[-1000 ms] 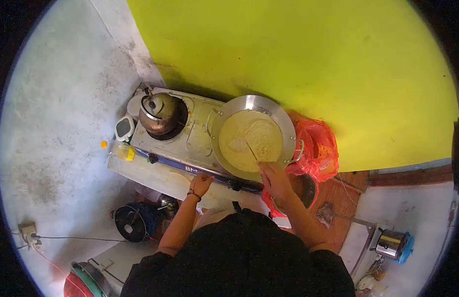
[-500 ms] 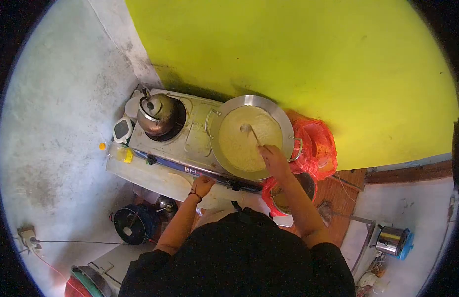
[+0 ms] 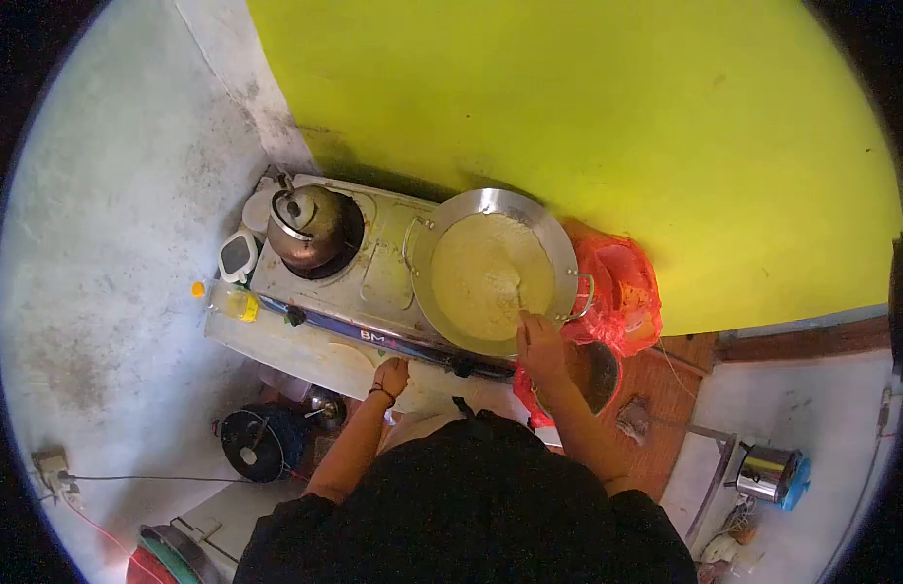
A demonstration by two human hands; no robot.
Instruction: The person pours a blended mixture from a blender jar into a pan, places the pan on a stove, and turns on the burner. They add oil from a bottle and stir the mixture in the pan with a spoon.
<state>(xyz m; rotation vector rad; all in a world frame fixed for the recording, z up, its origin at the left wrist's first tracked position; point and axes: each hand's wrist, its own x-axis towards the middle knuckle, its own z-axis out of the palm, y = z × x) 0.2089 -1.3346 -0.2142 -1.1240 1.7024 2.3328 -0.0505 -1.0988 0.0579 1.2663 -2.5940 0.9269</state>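
A wide metal wok [image 3: 490,200] with two loop handles sits on the right side of the gas stove [image 3: 388,248]. It holds a pale, creamy liquid [image 3: 476,273]. My right hand [image 3: 541,347] is closed around the handle of a ladle [image 3: 510,285], whose bowl is in the liquid near the wok's lower right. My left hand [image 3: 392,376] is loosely curled at the counter edge in front of the stove, with no object visible in it. A dark, stained kettle [image 3: 313,229] stands over the left burner.
Red plastic bags [image 3: 617,287] and a bucket [image 3: 597,375] are right of the wok. A clear bottle with yellow label [image 3: 239,305] and a white device [image 3: 239,256] lie left of the stove. A black pan [image 3: 255,443] sits below left; a steel pot [image 3: 766,474] stands far right.
My right hand has drawn the ladle down toward the near side of the wok, and its bowl has sunk into the liquid. My left hand has shifted slightly toward my body.
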